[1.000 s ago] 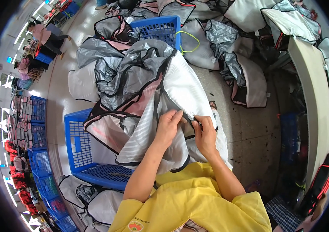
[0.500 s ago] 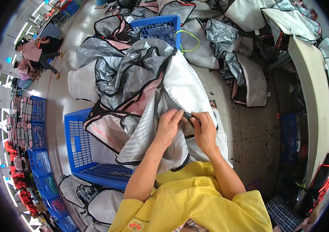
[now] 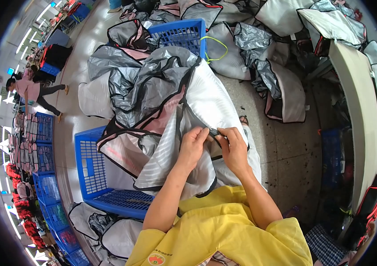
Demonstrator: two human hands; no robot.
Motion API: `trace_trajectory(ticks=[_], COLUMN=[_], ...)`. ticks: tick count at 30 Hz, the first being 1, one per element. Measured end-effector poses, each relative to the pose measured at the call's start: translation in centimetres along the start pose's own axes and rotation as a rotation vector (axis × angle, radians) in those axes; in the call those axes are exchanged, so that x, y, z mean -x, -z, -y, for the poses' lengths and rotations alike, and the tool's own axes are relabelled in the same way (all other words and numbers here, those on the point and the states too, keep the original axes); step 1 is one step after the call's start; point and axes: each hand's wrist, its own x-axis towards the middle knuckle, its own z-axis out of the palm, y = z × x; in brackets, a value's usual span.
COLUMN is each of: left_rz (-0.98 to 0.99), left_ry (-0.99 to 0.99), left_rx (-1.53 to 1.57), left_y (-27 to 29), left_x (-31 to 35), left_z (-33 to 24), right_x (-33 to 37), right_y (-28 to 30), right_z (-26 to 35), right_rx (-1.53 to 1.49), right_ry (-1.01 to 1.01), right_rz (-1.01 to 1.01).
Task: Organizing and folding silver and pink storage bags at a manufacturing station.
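Across my lap and the blue crate beside me lies an unfinished sewn bag [image 3: 208,91], white outside with silvery lining, pink panels and black edging. My left hand [image 3: 193,144] pinches the black edging, thumb against bent fingers. Close to its right, my right hand [image 3: 233,145] grips the same strip, its fingertips almost meeting the left ones. A short length of the edging runs between the two hands. The silver lining [image 3: 153,84] lies crumpled beyond my hands, and the bag's striped white side hangs toward my knees.
A blue plastic crate [image 3: 82,164] stands at my left, another blue crate [image 3: 179,32] ahead. More silver and white sewn pieces [image 3: 281,88] lie on the floor ahead and right. A beige board [image 3: 352,111] rises at the right. A person in pink [image 3: 29,88] is at the far left.
Both hands stay at nearly the same spot on the black edging, with only slight finger shifts. In the background, the person in pink has moved nearer along the left side.
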Motion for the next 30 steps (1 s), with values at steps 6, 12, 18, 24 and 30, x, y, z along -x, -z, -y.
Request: trace_trajectory(ticks=[6, 12, 18, 24, 30], left_rz=[0.023, -0.013, -0.027, -0.325, -0.229], left_ry=[0.042, 0.037, -0.349, -0.710, -0.324], left_rx=[-0.044, -0.044, -0.558, -0.966, -1.531], left_y=[0.0, 0.5, -1.2, 7.3, 19.9], left_x=[-0.2, 0.1, 4.8, 5.8, 3.5], left_z=[0.2, -0.3, -3.3, -9.6, -8.5], right_x=[0.6, -0.3, 0.1, -7.4, -15.0], right_y=[0.1, -0.6, 0.6, 1.0, -5.2], right_z=[-0.3, -0.1, -1.6, 2.7, 10.1], right_rx=[-0.043, -0.011, -0.231, -0.134, 0.328], right_ry=[-0.131, -0.077, -0.241, -0.032, -0.018], right_rz=[-0.092, -0.102, -0.106, -0.115, 0.172])
